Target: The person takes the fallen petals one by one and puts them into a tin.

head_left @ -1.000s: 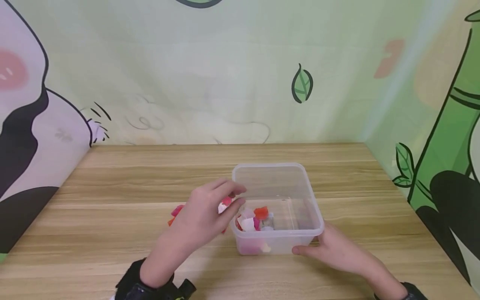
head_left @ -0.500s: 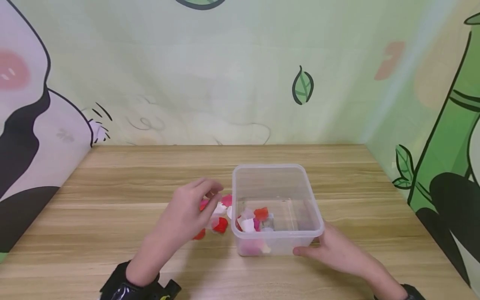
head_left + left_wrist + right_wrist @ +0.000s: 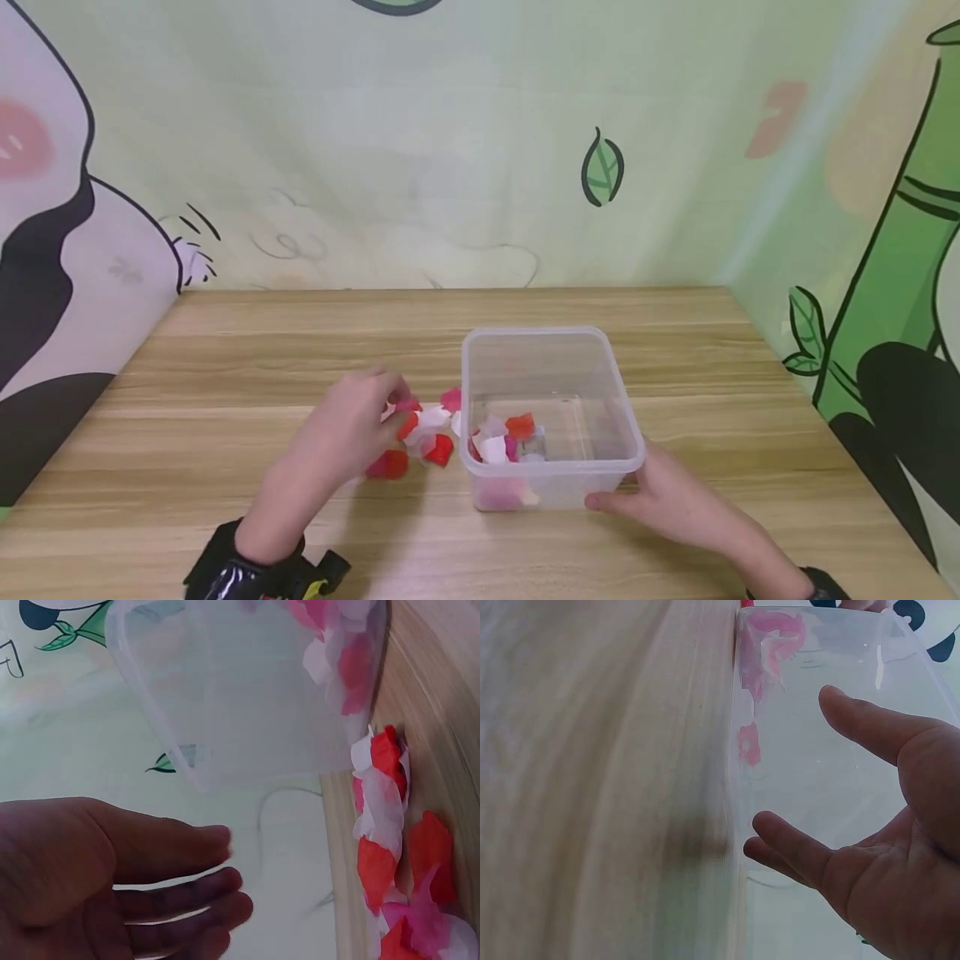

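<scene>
A clear plastic box stands on the table with red, pink and white artificial petals bunched in its left side. More loose petals lie in a scattered heap to the left of the box. Over the left part of this heap is my left hand. Its fingers are relaxed, with nothing between them in the left wrist view, and the petals lie below. My right hand touches the box's near right corner, thumb along the front wall and fingers extended at the side.
The wood-grain table runs back to a printed cloth backdrop with leaf and panda drawings. Further printed panels rise at the left and right. Each wrist wears a black band.
My left hand has moved left and down from beside the box's rim to the loose petals, uncovering several of them. My right hand and the box stay in place.
</scene>
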The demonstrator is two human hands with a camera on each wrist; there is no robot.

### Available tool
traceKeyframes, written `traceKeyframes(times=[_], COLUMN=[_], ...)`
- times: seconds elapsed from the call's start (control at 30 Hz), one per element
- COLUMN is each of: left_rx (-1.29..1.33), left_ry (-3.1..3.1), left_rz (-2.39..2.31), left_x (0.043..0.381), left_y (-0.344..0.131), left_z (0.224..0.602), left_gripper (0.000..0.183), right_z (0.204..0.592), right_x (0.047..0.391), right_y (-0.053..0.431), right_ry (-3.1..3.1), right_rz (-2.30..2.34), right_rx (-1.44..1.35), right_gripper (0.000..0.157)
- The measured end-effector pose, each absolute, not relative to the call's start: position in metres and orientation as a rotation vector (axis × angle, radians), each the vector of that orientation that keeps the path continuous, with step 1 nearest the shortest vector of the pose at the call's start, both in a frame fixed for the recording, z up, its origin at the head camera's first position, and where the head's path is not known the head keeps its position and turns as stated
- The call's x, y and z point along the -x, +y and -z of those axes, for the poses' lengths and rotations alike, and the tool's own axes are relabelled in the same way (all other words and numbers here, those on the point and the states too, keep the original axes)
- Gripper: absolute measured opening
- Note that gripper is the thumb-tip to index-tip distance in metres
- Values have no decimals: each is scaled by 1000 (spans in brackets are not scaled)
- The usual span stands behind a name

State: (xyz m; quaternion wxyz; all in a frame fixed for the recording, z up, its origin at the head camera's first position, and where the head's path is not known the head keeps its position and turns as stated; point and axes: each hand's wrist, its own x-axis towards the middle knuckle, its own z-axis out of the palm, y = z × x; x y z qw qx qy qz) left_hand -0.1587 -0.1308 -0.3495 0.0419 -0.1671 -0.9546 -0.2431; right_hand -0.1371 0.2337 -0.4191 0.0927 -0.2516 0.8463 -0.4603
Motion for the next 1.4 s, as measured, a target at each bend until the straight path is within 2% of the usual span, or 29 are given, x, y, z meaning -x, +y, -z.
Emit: traceKeyframes(times=[0.23, 0.4, 0.53, 0.9, 1.23, 1.4], left_rx=[393, 362, 340, 449, 441, 457], left_ry=[-3214, -3308, -3353, -3340, -3367, -3360], left_rz=[530, 511, 537, 399, 401, 375], left_x=[162, 163, 163, 166, 168, 169], left_y=[-139, -141, -141, -139, -137, -136], left_z=[354, 360, 363, 377, 384, 387], left_gripper=[9, 9, 12, 25, 21, 20], right_z=[419, 418, 418, 419, 419, 420], right_x=[137, 136, 136, 136, 137, 138], right_y=[234, 234, 234, 234, 233, 234], right_ry=[2527, 2530, 2529, 2516, 2521, 2538], right_rz=[1359, 1344, 1347, 1359, 1352, 1328], right_rx=[748, 723, 721, 720, 719, 721], right_gripper=[81, 84, 81, 84, 88, 84])
